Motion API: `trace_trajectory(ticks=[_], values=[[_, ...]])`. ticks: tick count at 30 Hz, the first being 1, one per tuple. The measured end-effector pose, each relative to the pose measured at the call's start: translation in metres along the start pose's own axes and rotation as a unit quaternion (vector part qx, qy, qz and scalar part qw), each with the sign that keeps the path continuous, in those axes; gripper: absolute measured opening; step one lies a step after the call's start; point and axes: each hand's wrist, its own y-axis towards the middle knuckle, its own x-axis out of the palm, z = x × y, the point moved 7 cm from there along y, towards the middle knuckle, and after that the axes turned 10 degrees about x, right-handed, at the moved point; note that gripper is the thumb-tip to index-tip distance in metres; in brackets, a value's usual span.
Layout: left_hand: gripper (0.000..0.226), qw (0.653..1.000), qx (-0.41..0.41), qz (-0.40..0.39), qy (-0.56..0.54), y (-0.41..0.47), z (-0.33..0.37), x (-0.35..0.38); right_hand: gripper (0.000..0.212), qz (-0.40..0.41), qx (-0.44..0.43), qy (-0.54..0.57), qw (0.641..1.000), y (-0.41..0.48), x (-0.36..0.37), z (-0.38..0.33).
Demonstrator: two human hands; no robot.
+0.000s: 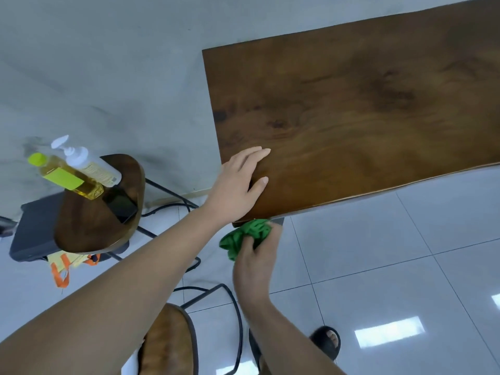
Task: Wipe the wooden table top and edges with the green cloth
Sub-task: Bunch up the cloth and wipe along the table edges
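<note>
The green cloth (244, 236) is bunched up against the near edge of the wooden table (365, 109), right by its corner — the right hand (254, 263) grips it from below. The left hand (239, 184) lies flat on the tabletop at that corner, fingers straight. To the left, a stool (92, 226) carries a yellow bottle (67, 177), a white pump bottle (89, 163) and a phone (120, 205).

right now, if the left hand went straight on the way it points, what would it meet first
Nothing visible: the left hand lies flat on the wooden table top, fingers pointing across bare wood; the way looks free as far as shown.
</note>
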Motion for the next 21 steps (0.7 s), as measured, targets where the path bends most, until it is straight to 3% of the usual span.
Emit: trace_trajectory(ticks=[4,7,11,15,19,21], values=[[0.055,0.987,-0.08,0.058,-0.13,-0.029,-0.017,-0.023,0.035,-0.064,-0.003,-0.04,0.997,-0.023,0.031,0.013],[0.048,0.951,-0.178,0.139,-0.213,-0.078,-0.043,-0.035,0.052,-0.124,-0.022,-0.108,0.986,-0.036,0.043,0.016],[0.031,0.868,-0.338,0.222,-0.288,-0.164,-0.061,-0.033,0.038,-0.16,-0.049,-0.13,0.977,-0.041,0.042,0.001],[0.031,0.77,-0.426,0.223,-0.42,-0.214,-0.032,-0.007,0.034,-0.215,-0.067,-0.099,0.969,-0.041,0.043,-0.035],[0.053,0.636,-0.389,0.212,-0.632,-0.197,0.016,0.007,0.034,-0.257,-0.069,-0.106,0.958,-0.037,0.046,-0.058],[0.053,0.61,-0.35,0.25,-0.666,-0.177,0.029,-0.006,0.035,-0.279,-0.081,-0.13,0.948,-0.036,0.045,-0.065]])
